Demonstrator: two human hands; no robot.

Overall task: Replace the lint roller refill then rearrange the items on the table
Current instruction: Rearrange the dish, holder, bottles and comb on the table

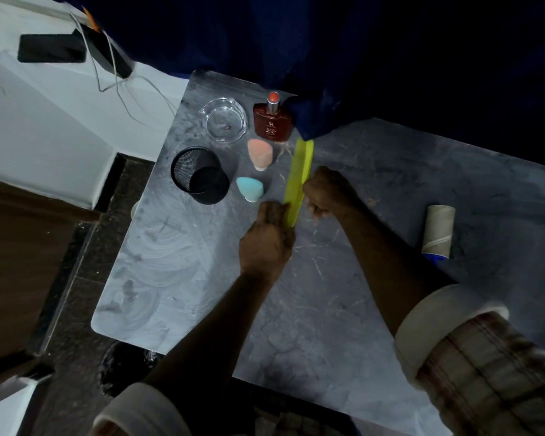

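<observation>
Both sleeves [472, 366] frame the left hand [266, 237] and right hand [326, 191], each grip pinching the yellow-green handle [299, 174]; pulling unevenly might knock the sponges at 10 o'clock

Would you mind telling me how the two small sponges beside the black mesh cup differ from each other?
The peach sponge is pinkish orange, while the blue sponge is pale turquoise. The peach sponge lies nearer the perfume bottle; the blue sponge lies nearer the left hand. The peach sponge points its narrow end toward the person, the blue sponge more sideways. Both are rounded teardrop shapes resting untouched on the table.
</observation>
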